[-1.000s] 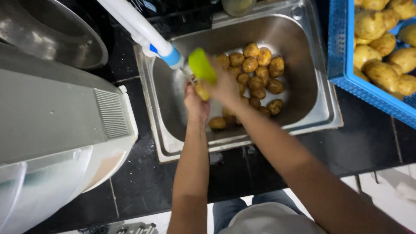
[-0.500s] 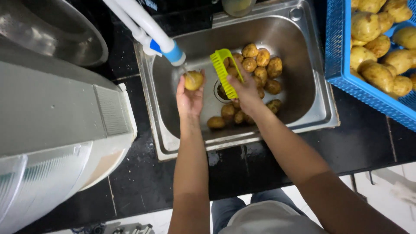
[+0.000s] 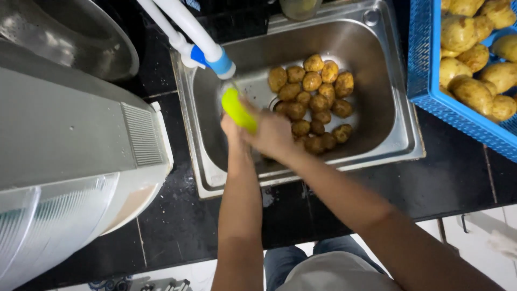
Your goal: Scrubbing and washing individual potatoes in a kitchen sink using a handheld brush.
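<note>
Gripping right hand [image 3: 272, 134], green brush [image 3: 238, 110] slanting up-left toward tap [image 3: 207, 51].

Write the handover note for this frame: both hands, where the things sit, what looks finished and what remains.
Right hand grips the yellow-green plastic scrubbing brush under the white tap with the blue tip.
Left hand sits beneath the brush, mostly hidden; what it holds cannot be seen.
A pile of small brown potatoes lies in the steel sink.
Larger yellow potatoes fill the blue plastic crate on the right.
How many of the sink's potatoes are scrubbed cannot be told.
</note>
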